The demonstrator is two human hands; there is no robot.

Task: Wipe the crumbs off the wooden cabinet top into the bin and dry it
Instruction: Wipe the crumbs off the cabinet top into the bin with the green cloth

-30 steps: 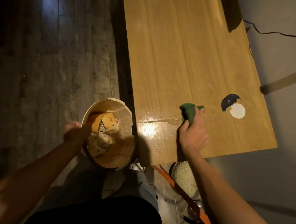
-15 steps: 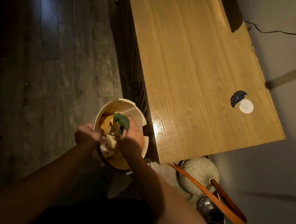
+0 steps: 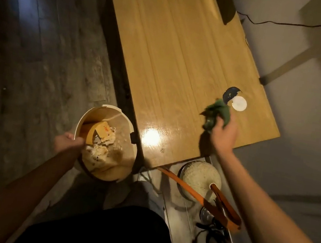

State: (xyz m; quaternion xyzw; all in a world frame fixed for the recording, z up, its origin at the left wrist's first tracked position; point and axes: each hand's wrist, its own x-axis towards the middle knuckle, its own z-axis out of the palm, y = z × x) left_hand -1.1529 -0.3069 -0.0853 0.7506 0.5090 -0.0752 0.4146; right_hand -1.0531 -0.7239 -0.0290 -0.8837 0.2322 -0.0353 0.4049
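The wooden cabinet top (image 3: 177,65) runs from the near middle to the far edge, with a bright glare spot at its near end. My right hand (image 3: 223,134) grips a green cloth (image 3: 217,113) above the top's near right part. A round cream bin (image 3: 119,174) with paper scraps and crumbs inside stands left of the cabinet's near corner. My left hand (image 3: 66,144) holds the bin's left rim. One small speck (image 3: 162,150) lies near the cabinet's near edge.
A white disc (image 3: 239,103) with a dark patch (image 3: 231,93) beside it sits on the top's right side. A woven hat-like object (image 3: 201,178), an orange strap (image 3: 191,189) and dark clutter lie on the floor below the near end. A black cable (image 3: 286,23) runs along the right wall.
My right hand was over the bin with the green cloth half a second ago; it has swung right and now holds the cloth over the cabinet top. My left hand stays on the bin rim.
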